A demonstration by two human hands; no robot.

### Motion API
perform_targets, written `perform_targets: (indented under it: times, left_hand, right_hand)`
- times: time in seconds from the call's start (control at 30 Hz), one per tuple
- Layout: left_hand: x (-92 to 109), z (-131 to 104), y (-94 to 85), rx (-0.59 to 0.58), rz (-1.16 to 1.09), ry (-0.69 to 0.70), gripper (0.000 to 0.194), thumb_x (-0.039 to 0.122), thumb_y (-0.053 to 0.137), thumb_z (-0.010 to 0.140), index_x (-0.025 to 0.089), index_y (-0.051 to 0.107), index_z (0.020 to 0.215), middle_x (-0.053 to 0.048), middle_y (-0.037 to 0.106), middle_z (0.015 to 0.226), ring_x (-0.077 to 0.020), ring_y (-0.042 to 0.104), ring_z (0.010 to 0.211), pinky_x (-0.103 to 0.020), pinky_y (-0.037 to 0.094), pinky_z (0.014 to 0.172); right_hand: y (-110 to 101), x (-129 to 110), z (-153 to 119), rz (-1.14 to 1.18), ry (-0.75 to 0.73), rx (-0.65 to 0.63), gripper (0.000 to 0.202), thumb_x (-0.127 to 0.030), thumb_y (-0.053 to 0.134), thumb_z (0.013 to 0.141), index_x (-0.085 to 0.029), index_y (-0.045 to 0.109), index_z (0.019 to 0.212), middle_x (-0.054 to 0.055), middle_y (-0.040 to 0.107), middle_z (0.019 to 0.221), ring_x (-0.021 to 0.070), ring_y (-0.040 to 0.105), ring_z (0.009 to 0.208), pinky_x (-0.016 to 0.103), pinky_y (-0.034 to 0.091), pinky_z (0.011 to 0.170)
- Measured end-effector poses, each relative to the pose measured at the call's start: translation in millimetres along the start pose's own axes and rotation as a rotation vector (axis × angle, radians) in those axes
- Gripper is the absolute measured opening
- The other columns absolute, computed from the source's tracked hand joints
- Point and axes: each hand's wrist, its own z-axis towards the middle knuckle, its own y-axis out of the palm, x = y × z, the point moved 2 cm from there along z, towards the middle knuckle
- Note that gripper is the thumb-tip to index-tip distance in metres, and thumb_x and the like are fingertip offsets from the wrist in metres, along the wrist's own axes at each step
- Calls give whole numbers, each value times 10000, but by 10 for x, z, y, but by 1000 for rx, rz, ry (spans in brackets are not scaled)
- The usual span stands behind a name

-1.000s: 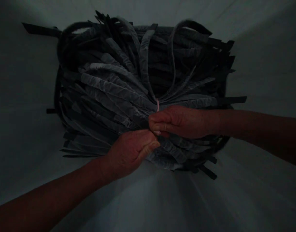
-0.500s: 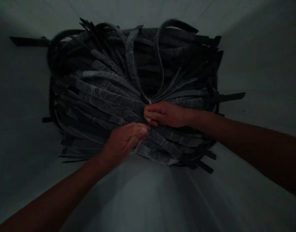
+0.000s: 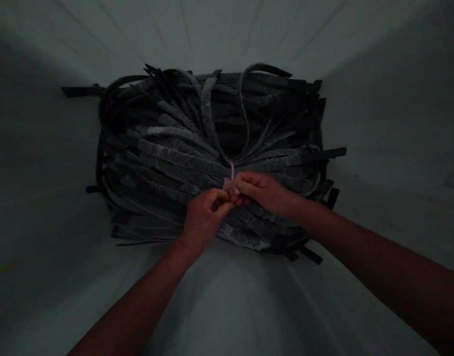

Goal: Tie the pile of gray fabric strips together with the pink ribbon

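A pink tie (image 3: 232, 169) runs round the middle of a bundle of dark grey strips (image 3: 175, 153), drawing them together. My right hand (image 3: 262, 190) pinches the tie just below where it gathers the strips. Close beside it, my left hand (image 3: 204, 215) is closed too, thumb and forefinger pressed together at the tie; the fingertips of both hands meet there. Part of the tie is hidden behind the fingers. More strips are packed beneath and around the bundle, several ends sticking out at the sides.
Pale, creased sheet-like walls (image 3: 390, 99) slope up around the strips on all sides, like the inside of a large bag. A yellow mark (image 3: 2, 272) shows at the far left. The light is dim.
My left hand has moved up and right to meet my right hand at the tie. More of the pink tie shows. The whole view has shifted back a little from the strips.
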Motion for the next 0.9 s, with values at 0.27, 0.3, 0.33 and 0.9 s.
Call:
perform_targets:
  times: [0.27,0.3,0.33,0.9]
  left_hand:
    - [-44,7,4,41,-18,5,61,229,676,816,175,664,790,28,680,759,-103,617,697,-230,461,692]
    - [-50,9,7,49,-19,2,31,209,672,810,178,669,809,29,685,768,-103,619,700,-229,462,693]
    - [-57,12,9,55,-20,2,28,190,667,804,181,676,828,32,689,776,-102,619,700,-227,462,691]
    - [-109,-32,-61,96,172,356,108,186,636,868,170,610,764,32,652,726,-86,598,690,-201,437,672]
  right_hand:
    - [169,-21,-208,-311,-177,213,239,-271,504,977,-152,605,794,-7,602,754,91,563,699,230,444,689]
    - [185,-26,-226,-346,-223,224,230,-245,506,978,-154,600,789,-5,604,768,92,568,728,230,449,714]
    - [203,-31,-241,-386,-271,236,219,-220,507,979,-156,596,790,-1,609,789,94,575,762,231,454,743]
    - [158,-55,-152,-937,-417,109,303,-193,415,1016,-204,589,1264,75,612,1266,170,600,1090,308,497,890]
